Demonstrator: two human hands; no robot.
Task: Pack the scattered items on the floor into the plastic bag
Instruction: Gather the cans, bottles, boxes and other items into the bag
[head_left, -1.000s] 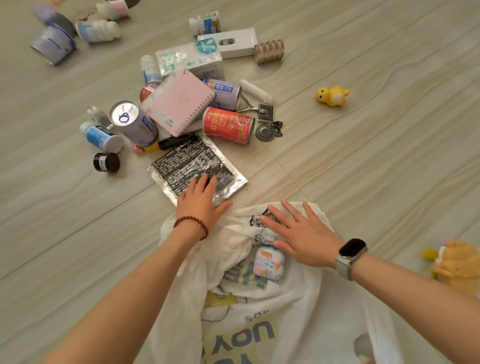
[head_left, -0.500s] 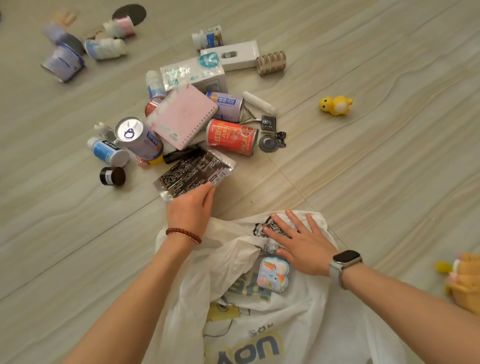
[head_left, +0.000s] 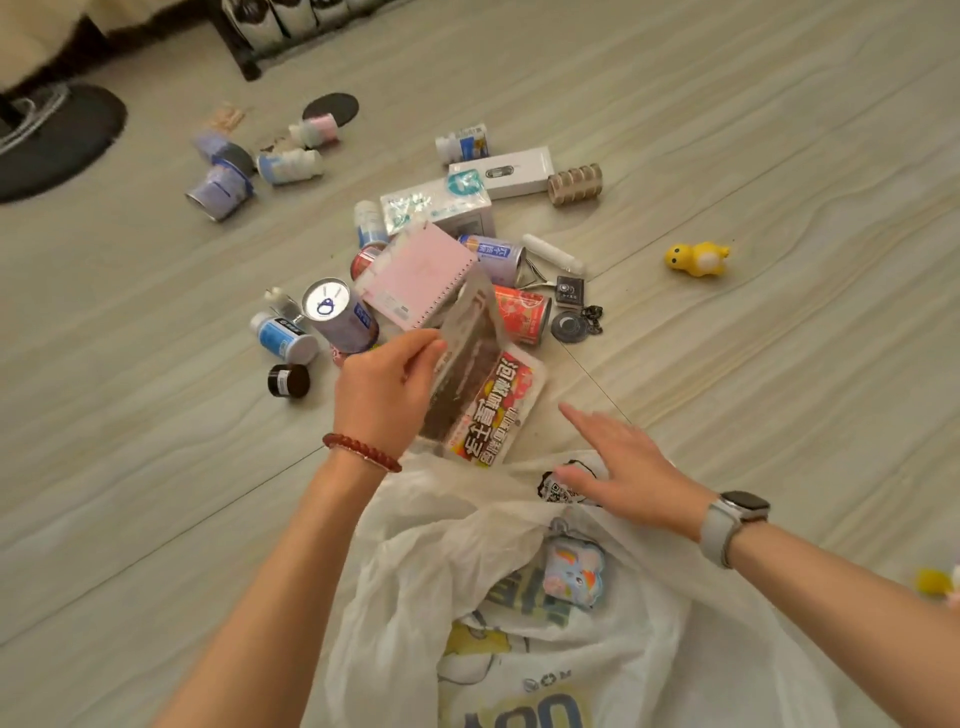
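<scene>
Left hand (head_left: 387, 395), red bead bracelet (head_left: 362, 452) at the wrist, gripping a flat snack packet (head_left: 480, 387) by its near edge, fingers curled over the top, thumb side hidden behind it; packet lifted and tilted on edge above the floor (head_left: 779, 364), silver back turned up, red and yellow printed face turned toward the right, lower end just above the mouth of the white plastic bag (head_left: 441, 545)

Right hand (head_left: 631, 473), grey smartwatch (head_left: 732, 522) on the wrist, fingers straight and spread, holding nothing, hovering over or resting on the far rim of the bag, cannot tell which, index finger pointing toward the packet

Bag lying crumpled on the floor between both forearms, mouth toward the pile, with a small pastel pouch (head_left: 574, 571) on top of it

Beyond the packet, a heap of loose things: pink spiral notebook (head_left: 421, 275) propped across cans, red can (head_left: 522, 314) on its side just behind the packet, pale purple can (head_left: 340, 317) with its silver top facing the camera, white and blue bottle (head_left: 283, 338) beside it, small dark jar (head_left: 288, 381) near the left hand, tissue box (head_left: 436, 205), long white box (head_left: 501, 171), ribbed gold cylinder (head_left: 575, 184)

Well apart to the right, a yellow toy (head_left: 696, 258); more cups and small bottles, blurred, off to the far left
</scene>
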